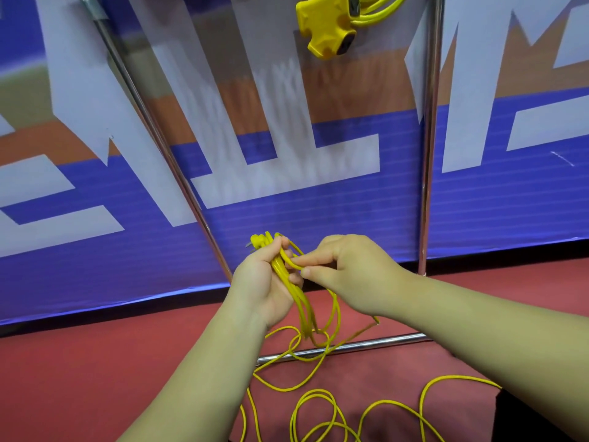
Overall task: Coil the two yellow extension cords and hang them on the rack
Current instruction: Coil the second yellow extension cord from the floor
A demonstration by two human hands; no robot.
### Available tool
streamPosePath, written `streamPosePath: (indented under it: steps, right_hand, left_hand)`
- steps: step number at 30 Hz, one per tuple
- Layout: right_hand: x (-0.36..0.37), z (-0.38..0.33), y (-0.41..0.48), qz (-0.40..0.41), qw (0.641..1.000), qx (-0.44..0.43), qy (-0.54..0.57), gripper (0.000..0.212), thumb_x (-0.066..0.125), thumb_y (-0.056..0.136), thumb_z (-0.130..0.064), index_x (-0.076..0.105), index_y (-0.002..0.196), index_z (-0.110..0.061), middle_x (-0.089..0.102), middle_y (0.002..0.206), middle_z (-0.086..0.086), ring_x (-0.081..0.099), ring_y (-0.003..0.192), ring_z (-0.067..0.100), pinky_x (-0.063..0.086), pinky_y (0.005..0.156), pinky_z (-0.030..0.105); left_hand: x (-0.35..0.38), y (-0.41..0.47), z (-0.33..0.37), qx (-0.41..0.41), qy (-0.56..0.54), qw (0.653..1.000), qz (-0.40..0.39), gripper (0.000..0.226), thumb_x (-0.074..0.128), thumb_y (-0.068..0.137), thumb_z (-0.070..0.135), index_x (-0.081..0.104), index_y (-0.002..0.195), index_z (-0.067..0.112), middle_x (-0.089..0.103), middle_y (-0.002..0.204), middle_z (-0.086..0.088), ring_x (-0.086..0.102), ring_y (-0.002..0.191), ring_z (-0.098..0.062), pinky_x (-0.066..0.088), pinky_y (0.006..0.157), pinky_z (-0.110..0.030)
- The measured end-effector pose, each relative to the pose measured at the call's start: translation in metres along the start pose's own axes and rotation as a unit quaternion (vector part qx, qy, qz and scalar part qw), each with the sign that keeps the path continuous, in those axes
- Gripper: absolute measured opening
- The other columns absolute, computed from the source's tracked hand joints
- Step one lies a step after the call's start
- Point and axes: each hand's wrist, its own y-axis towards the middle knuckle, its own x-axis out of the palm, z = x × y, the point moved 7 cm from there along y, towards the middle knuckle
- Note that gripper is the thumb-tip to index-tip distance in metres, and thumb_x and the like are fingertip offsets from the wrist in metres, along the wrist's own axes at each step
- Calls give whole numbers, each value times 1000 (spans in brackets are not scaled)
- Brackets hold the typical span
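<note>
Two yellow cords are seen. The hung cord (379,12) is already draped at the top of the rack (428,138), its coils gathered beside a yellow socket block (325,23) that dangles in front of the blue and white banner (318,218). The loose cord (287,279) is held low between the rack's uprights. Several of its loops are gripped in the left hand (261,285), whose fingers are curled round the bundle, and the plug (257,241) (its prongs just visible) stands above the fist. A single strand is pinched between thumb and forefinger of the right hand (350,275), just beside the left hand's fingers. Below the hands the gathered loops hang down across the rack's bottom bar (376,342). The rest of the loose cord is spread in uncoiled loops on the red floor (95,378), some crossing the bar and some cut off by the lower edge of the view.
</note>
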Motion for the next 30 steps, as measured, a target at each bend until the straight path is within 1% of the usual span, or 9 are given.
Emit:
streamPosePath:
  steps: [4,9,11,13,15,19,24,27,30]
  right_hand:
    - [5,-1,-3,-19,999,8,47,37,64,95,-17,67,127,-36,62,75,-27,59,68,-3,41,67,9]
    - [16,20,-17,-81,980,79,166,38,59,97,-10,53,128,-31,61,79,-5,67,66,15,58,71,36]
    - [16,31,-23,-103,978,99,149,31,59,98,-12,54,123,-28,64,78,-3,66,68,14,58,70,35]
    - [13,40,-27,-113,975,132,141,20,60,98,-14,58,116,-23,70,80,1,66,67,13,52,58,24]
    - [6,45,-26,-101,970,154,156,11,64,95,-13,64,104,-18,73,78,2,64,62,12,50,59,22]
    - [-16,53,-18,-23,970,181,161,5,70,91,-12,73,86,-13,74,74,6,59,56,11,50,62,29]
    - [-36,51,-14,59,964,195,170,7,72,88,-12,74,81,-9,71,71,14,52,54,14,39,56,32]
    - [-37,46,-11,74,965,191,166,7,74,87,-14,74,80,-13,68,64,5,52,50,11,39,51,26]
    - [-39,40,-9,82,970,174,148,6,76,86,-17,75,80,-17,65,58,-1,51,49,9,40,49,22]
  left_hand:
    - [0,-2,20,50,-13,999,3,26,47,102,23,57,79,14,47,69,-1,46,60,-15,34,58,-26]
    - [-13,-3,55,109,-127,986,-6,33,42,106,26,52,75,17,50,66,3,57,61,-13,48,78,-35]
    - [-27,-1,73,123,-212,969,-6,31,44,105,23,49,75,17,41,61,6,49,47,-9,51,65,-30]
    - [-44,1,84,122,-263,957,-7,25,50,99,18,48,74,17,34,58,8,38,41,-6,42,44,-21]
    - [-53,1,86,116,-215,970,-3,22,53,99,24,51,77,19,29,55,11,32,39,-3,33,37,-17]
    - [-39,-9,74,139,6,990,14,16,57,99,23,58,84,20,23,51,10,23,37,-1,22,32,-15]
    - [-13,-21,46,177,263,948,20,4,67,92,13,68,96,11,31,57,5,22,43,-7,19,40,-19]
    - [-9,-20,31,177,327,927,38,7,75,87,19,74,93,15,42,54,8,26,46,-11,19,45,-23]
    - [-6,-18,18,149,307,939,29,8,78,85,23,74,86,16,52,69,-6,25,47,-12,21,44,-23]
